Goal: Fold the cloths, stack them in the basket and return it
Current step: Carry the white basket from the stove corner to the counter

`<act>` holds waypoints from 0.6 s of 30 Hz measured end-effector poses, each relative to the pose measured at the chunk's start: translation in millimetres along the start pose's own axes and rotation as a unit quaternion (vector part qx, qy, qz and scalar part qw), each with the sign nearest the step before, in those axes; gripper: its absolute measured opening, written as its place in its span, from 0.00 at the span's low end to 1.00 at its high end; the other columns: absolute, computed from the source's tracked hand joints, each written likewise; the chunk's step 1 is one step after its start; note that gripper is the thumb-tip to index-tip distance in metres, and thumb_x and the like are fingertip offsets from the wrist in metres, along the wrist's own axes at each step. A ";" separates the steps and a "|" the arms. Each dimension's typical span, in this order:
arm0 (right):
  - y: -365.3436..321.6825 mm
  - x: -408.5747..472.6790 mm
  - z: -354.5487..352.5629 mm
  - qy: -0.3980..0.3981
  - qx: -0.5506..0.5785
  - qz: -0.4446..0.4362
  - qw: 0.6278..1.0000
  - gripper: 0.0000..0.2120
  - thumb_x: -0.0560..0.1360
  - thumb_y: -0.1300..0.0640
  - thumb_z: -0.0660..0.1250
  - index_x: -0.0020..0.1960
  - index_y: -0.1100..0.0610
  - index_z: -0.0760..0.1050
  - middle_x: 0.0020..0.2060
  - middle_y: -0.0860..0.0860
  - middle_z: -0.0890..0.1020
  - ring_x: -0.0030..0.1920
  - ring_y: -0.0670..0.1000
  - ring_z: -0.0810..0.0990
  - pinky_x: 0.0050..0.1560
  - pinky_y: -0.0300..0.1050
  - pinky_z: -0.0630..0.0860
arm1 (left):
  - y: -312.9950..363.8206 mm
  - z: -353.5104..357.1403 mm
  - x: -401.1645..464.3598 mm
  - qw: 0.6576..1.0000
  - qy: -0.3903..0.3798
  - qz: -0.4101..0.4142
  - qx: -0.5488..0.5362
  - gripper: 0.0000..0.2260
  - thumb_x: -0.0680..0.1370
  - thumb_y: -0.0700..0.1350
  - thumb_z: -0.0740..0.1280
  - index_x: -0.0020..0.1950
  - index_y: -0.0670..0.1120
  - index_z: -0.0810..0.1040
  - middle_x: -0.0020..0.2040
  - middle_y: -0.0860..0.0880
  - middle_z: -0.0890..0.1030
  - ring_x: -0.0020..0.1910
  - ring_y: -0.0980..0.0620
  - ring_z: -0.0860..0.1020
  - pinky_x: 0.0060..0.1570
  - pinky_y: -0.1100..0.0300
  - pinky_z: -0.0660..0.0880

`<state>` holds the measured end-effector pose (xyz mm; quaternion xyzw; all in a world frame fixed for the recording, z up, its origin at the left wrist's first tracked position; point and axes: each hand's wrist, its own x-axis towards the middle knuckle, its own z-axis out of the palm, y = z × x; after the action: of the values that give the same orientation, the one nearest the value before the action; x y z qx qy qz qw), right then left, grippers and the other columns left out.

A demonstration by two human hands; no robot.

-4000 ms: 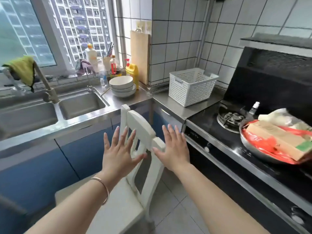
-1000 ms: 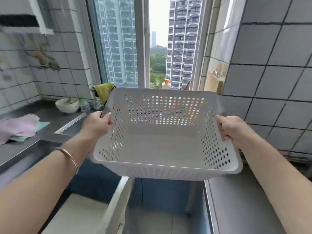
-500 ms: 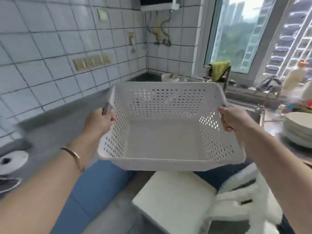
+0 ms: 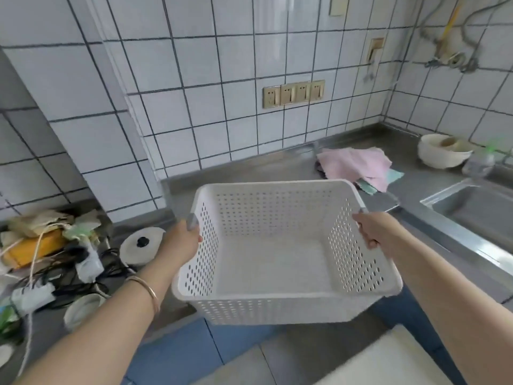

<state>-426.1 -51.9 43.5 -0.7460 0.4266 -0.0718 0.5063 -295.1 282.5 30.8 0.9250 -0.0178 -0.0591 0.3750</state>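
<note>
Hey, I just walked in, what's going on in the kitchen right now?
A person is holding an empty white perforated basket in the air over the edge of the steel counter, the left hand and right hand each gripping a side handle. A loose heap of pink and green cloths, not yet folded, lies on the counter just beyond the basket, near the sink. Nothing has gone into the basket yet.

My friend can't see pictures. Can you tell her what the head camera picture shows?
A person holds an empty white basket with holes in its sides, left hand and right hand gripping opposite edges, above a grey kitchen counter. Behind it, pink cloths lie in a loose pile on the counter, near a white bowl and a steel sink.
</note>
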 end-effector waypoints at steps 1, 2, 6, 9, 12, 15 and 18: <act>-10.0 15.4 11.6 -0.010 -0.010 0.003 1.000 0.17 0.77 0.57 0.61 0.30 0.59 0.66 0.19 0.52 0.67 0.22 0.50 0.63 0.25 0.40 0.60 | -2.3 -0.9 13.6 1.000 -0.001 -0.015 0.008 0.14 0.80 0.50 0.54 0.49 0.43 0.75 0.39 0.48 0.78 0.34 0.50 0.74 0.30 0.60 0.64; -24.4 34.1 25.6 -0.021 -0.021 0.004 1.000 0.17 0.77 0.57 0.61 0.30 0.60 0.66 0.18 0.52 0.67 0.22 0.50 0.63 0.25 0.40 0.61 | -3.7 -1.9 32.4 1.000 -0.002 -0.029 0.012 0.14 0.80 0.50 0.54 0.46 0.44 0.75 0.40 0.47 0.78 0.34 0.49 0.74 0.30 0.60 0.64; -73.6 92.1 69.8 -0.053 -0.032 0.006 0.998 0.15 0.77 0.58 0.60 0.32 0.58 0.65 0.24 0.53 0.65 0.23 0.49 0.60 0.25 0.38 0.58 | -10.4 -4.8 91.4 0.997 -0.003 -0.068 -0.032 0.13 0.80 0.50 0.55 0.43 0.47 0.74 0.45 0.44 0.80 0.38 0.45 0.77 0.37 0.57 0.69; -103.6 129.0 102.2 -0.083 -0.043 0.013 0.996 0.14 0.78 0.60 0.57 0.34 0.57 0.64 0.25 0.53 0.62 0.24 0.49 0.58 0.23 0.36 0.56 | -14.7 -7.1 131.9 0.992 -0.011 -0.100 -0.071 0.09 0.78 0.48 0.58 0.47 0.45 0.75 0.45 0.43 0.80 0.41 0.43 0.78 0.42 0.55 0.71; -136.0 171.8 131.9 -0.096 -0.041 0.001 0.994 0.12 0.79 0.58 0.57 0.38 0.59 0.66 0.26 0.53 0.63 0.21 0.49 0.59 0.16 0.32 0.55 | -11.7 -8.0 183.7 0.992 -0.010 -0.106 -0.065 0.08 0.77 0.47 0.59 0.44 0.44 0.74 0.41 0.43 0.78 0.37 0.46 0.75 0.38 0.58 0.68; -158.0 205.3 162.1 -0.092 -0.048 0.000 0.995 0.13 0.79 0.58 0.59 0.36 0.59 0.69 0.26 0.53 0.66 0.21 0.49 0.63 0.16 0.31 0.58 | -15.1 -8.3 233.8 0.991 -0.010 -0.119 -0.065 0.08 0.77 0.45 0.59 0.44 0.42 0.74 0.37 0.45 0.76 0.32 0.47 0.73 0.33 0.59 0.67; -179.6 236.5 187.6 -0.084 -0.090 -0.019 0.992 0.15 0.77 0.55 0.60 0.32 0.57 0.67 0.26 0.53 0.70 0.23 0.50 0.67 0.23 0.39 0.64 | -19.9 -12.3 279.0 0.991 0.002 -0.127 -0.037 0.09 0.77 0.42 0.59 0.37 0.44 0.70 0.33 0.44 0.74 0.32 0.46 0.72 0.33 0.59 0.67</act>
<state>-75.7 -67.3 23.9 -0.8000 0.3735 0.0202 0.4692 -17.0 283.8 -1.0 0.9054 0.1032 -0.1046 0.3984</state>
